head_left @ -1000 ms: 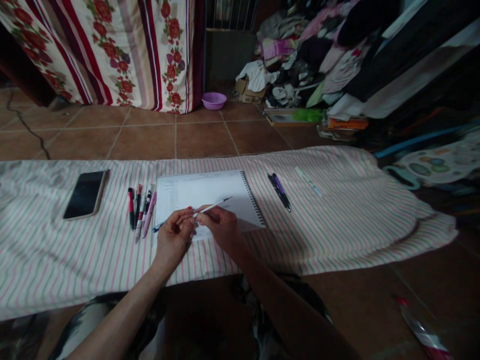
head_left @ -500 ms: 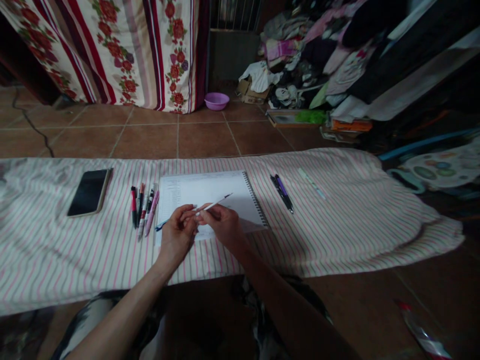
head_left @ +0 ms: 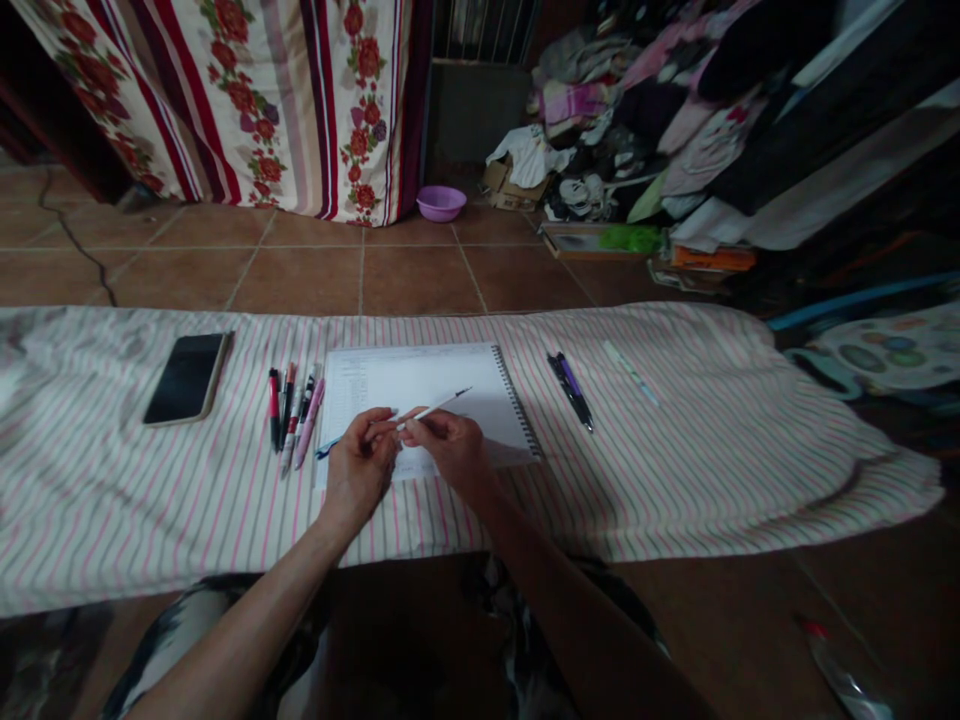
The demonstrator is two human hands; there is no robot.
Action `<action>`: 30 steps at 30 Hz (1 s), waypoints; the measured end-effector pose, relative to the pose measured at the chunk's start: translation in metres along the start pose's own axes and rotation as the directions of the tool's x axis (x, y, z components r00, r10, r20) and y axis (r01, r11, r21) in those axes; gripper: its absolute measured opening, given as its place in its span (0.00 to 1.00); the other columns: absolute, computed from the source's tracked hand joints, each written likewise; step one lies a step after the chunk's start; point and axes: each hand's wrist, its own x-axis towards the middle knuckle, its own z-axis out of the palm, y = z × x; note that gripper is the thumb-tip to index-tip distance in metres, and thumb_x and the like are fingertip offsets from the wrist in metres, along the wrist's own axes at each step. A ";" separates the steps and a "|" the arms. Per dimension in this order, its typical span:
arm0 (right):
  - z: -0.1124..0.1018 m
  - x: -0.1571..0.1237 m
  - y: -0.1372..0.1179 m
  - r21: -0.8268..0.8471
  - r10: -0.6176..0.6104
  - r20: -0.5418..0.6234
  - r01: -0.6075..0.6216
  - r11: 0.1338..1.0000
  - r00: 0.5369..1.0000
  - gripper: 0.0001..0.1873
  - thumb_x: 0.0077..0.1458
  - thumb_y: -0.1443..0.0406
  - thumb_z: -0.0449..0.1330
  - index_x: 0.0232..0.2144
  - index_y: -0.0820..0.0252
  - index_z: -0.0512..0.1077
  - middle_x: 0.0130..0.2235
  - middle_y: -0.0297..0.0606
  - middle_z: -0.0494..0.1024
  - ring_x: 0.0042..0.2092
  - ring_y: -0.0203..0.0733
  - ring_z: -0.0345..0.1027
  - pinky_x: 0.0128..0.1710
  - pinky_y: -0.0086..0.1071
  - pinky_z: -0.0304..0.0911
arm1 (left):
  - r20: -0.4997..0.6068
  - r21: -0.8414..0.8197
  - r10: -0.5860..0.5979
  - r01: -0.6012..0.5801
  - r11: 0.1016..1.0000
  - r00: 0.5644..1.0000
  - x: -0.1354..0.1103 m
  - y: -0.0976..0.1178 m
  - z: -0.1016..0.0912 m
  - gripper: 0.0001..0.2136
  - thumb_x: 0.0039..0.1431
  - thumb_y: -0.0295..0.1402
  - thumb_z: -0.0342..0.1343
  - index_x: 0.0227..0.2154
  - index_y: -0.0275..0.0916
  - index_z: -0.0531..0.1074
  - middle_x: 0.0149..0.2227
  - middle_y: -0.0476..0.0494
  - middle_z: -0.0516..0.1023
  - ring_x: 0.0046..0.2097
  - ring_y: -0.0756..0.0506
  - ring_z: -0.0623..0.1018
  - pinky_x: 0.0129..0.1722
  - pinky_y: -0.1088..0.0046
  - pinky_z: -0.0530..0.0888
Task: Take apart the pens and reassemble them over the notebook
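Observation:
Both hands meet over the near edge of an open spiral notebook (head_left: 420,385) that lies on a pink-striped cloth (head_left: 675,450). My right hand (head_left: 452,450) pinches a thin white pen (head_left: 442,403) whose tip points up and to the right. My left hand (head_left: 361,465) is closed on the pen's other end, and a blue piece (head_left: 326,448) sticks out to its left. Several pens (head_left: 292,410) lie side by side just left of the notebook.
A dark phone (head_left: 187,377) lies at the cloth's left. Two dark pens (head_left: 570,388) and a pale pen (head_left: 631,373) rest right of the notebook. Beyond are tiled floor, a floral curtain (head_left: 247,100), a purple bowl (head_left: 440,202) and a clothes pile (head_left: 637,110).
The hands stay together on the pen with hardly any motion; the red bit seen at the left fingers a second ago no longer shows. The view has shifted slightly.

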 end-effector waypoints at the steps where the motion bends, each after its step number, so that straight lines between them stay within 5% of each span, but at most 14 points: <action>1: 0.000 0.000 0.001 -0.006 -0.005 -0.006 0.005 1.000 1.000 0.08 0.45 0.61 0.59 0.25 0.60 0.74 0.25 0.34 0.79 0.27 0.39 0.75 0.31 0.31 0.72 | 0.012 0.002 0.002 -0.002 1.000 1.000 0.001 0.000 -0.001 0.17 0.48 0.36 0.58 0.41 0.37 0.68 0.34 0.44 0.78 0.28 0.50 0.75 0.28 0.75 0.71; 8: -0.004 0.004 0.005 -0.014 -0.009 -0.029 0.008 1.000 1.000 0.09 0.45 0.60 0.60 0.27 0.61 0.75 0.26 0.36 0.79 0.29 0.42 0.75 0.32 0.33 0.71 | 0.038 0.058 0.067 -0.069 0.996 0.997 0.002 -0.002 0.000 0.15 0.49 0.33 0.56 0.42 0.38 0.68 0.36 0.44 0.78 0.34 0.49 0.77 0.34 0.73 0.72; 20: -0.004 0.006 0.005 0.005 0.001 -0.030 -0.001 1.000 1.000 0.09 0.45 0.61 0.61 0.27 0.61 0.75 0.25 0.34 0.79 0.28 0.38 0.75 0.31 0.29 0.71 | 0.058 0.055 0.025 -0.029 0.998 0.998 0.004 0.003 -0.003 0.12 0.52 0.34 0.53 0.40 0.37 0.68 0.35 0.44 0.78 0.29 0.50 0.76 0.30 0.74 0.72; 30: -0.005 0.019 0.000 -0.026 -0.015 -0.052 0.013 1.000 0.999 0.10 0.46 0.59 0.59 0.28 0.60 0.74 0.26 0.34 0.80 0.30 0.40 0.75 0.33 0.31 0.71 | 0.071 0.459 0.199 -0.209 0.863 0.977 0.022 0.022 -0.001 0.15 0.52 0.30 0.52 0.45 0.41 0.68 0.35 0.45 0.80 0.36 0.45 0.78 0.41 0.67 0.71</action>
